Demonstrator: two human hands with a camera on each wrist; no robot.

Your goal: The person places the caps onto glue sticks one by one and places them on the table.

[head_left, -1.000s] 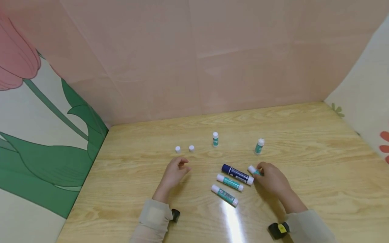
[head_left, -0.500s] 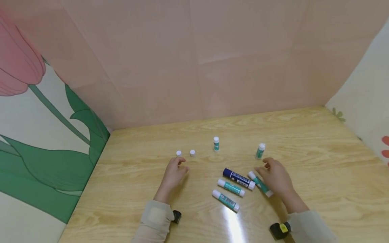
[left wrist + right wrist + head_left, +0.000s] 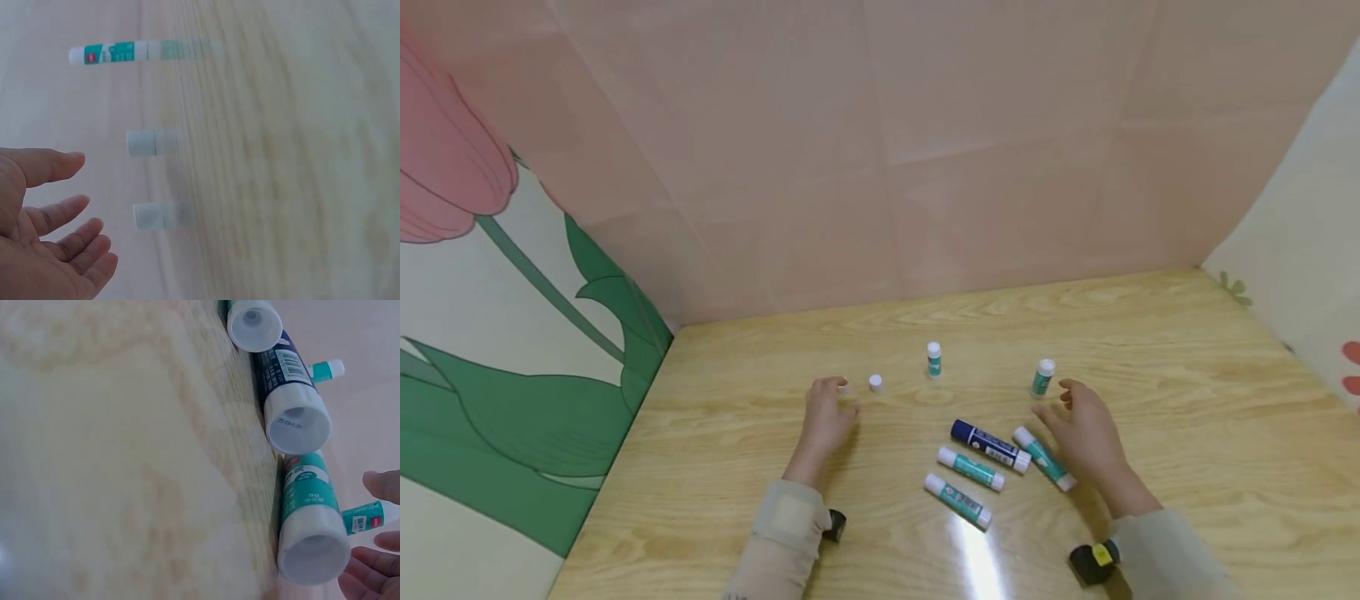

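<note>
My left hand (image 3: pixel 826 421) is just in front of a small white cap (image 3: pixel 843 387), which its fingers partly cover; in the left wrist view a gap separates the fingers from both caps. A second white cap (image 3: pixel 876 382) stands to its right. My right hand (image 3: pixel 1086 433) holds nothing, its thumb and fingers apart, beside an upright green glue stick (image 3: pixel 1042 377). Below the thumb lies a green glue stick (image 3: pixel 1044 459), its white end close to a dark blue one (image 3: pixel 991 446). Two more green sticks, one upper (image 3: pixel 971 468) and one lower (image 3: pixel 957 501), lie parallel to the blue one.
Another small green glue stick (image 3: pixel 934 360) stands upright towards the back of the wooden table (image 3: pixel 700 450). A pink sheet (image 3: pixel 880 167) hangs behind the table, with flower-patterned panels at both sides. Black cameras are strapped at both wrists.
My right hand has let go of the rightmost lying glue stick and moved slightly up towards the upright one. My left hand has shifted a little left and closer to the left cap.
</note>
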